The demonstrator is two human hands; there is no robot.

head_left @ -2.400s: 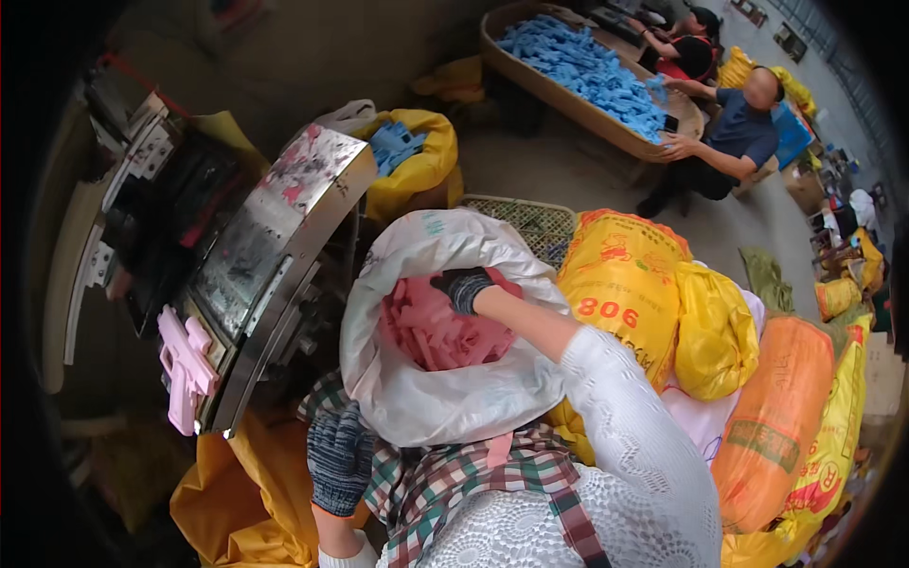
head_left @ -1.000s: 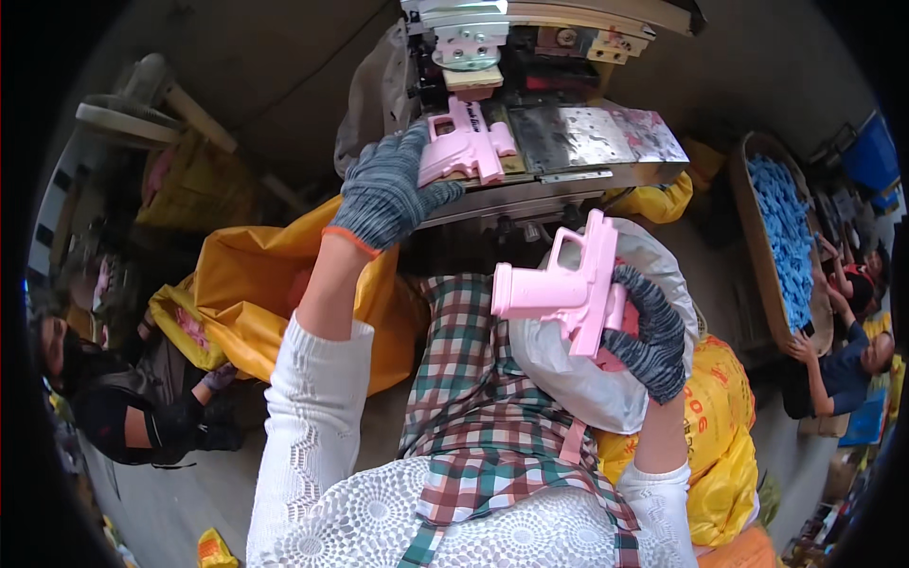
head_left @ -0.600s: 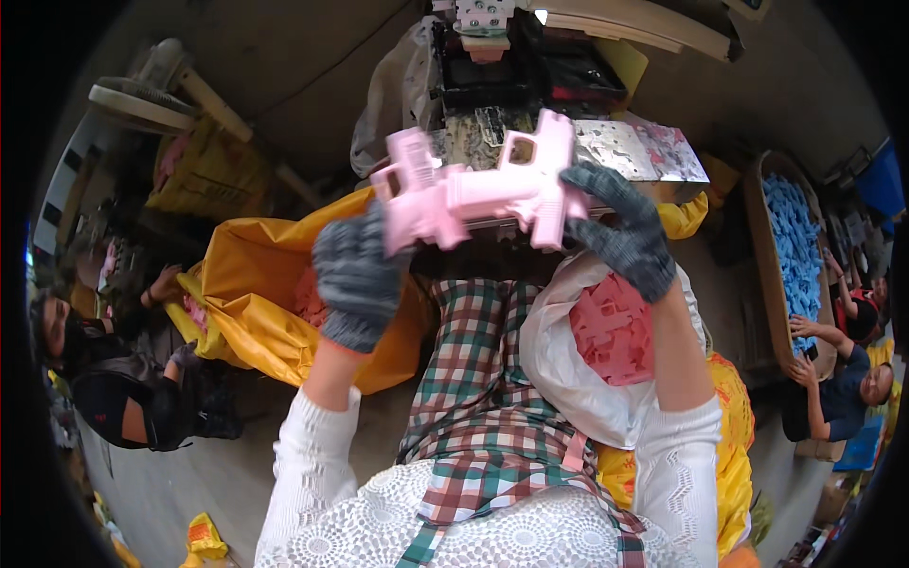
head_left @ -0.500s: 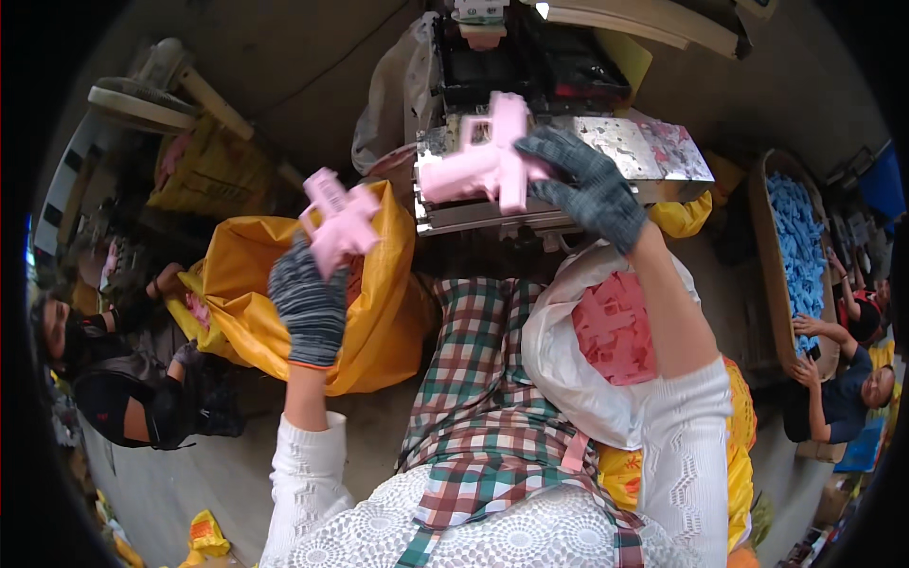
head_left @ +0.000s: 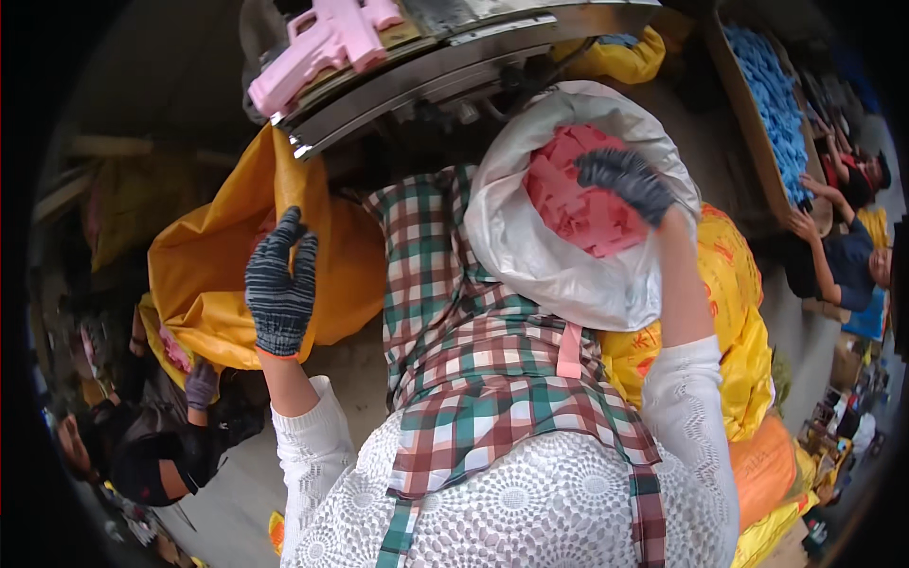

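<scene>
My left hand [head_left: 280, 289], in a grey-and-black striped glove, is over the mouth of a large orange-yellow bag [head_left: 204, 265]. Its fingers stretch out and nothing is in them. My right hand [head_left: 627, 182], gloved alike and smeared by motion, is at several flat pinkish-red pieces [head_left: 592, 213] inside an open white plastic bag [head_left: 511, 260]. Whether its fingers grip one of them cannot be made out. A light pink toy pistol [head_left: 327, 47] lies at the left end of a metal machine bed [head_left: 426, 66], partly cut off by the picture's top edge.
Yellow sacks [head_left: 724, 312] stand under and beside the white bag. A long bin of blue pieces [head_left: 772, 104] is at the far right, where a person in dark clothes [head_left: 843, 256] reaches in. Another person [head_left: 156, 435] works at the left by a smaller yellow bag [head_left: 166, 341].
The pink toy pistol has left my left hand, which is now open. My right hand has let go of the other one on the machine and come down into the white bag. The view has shifted.
</scene>
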